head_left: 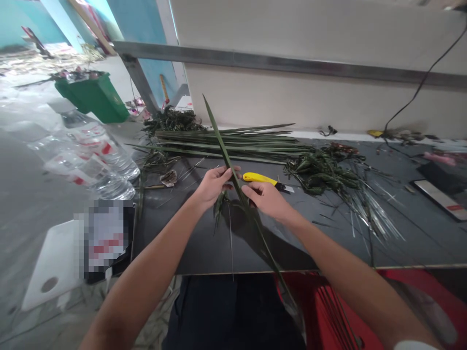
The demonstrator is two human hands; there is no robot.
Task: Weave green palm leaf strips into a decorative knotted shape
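Observation:
A long green leaf strip (223, 148) runs diagonally across the middle of the view, its tip pointing up and left. My left hand (216, 183) pinches it near its middle. Just to the right, my right hand (263, 195) has its fingers closed on the same strip. Beneath my left hand, a small woven leaf piece (220, 206) with a thin wire hangs close to the tabletop; what holds it is hidden. A yellow utility knife (260, 179) with its blade out lies behind my right hand. Farther back lies a pile of long green leaf strips (237, 146).
Woven leaf pieces (321, 172) with wires lie right on the dark table (164, 248), and more (175, 119) at the back left. Plastic bottles (105, 146) stand left. A phone (440, 199) lies far right. A green bin (93, 95) is beyond; a red stool (412, 291) is below.

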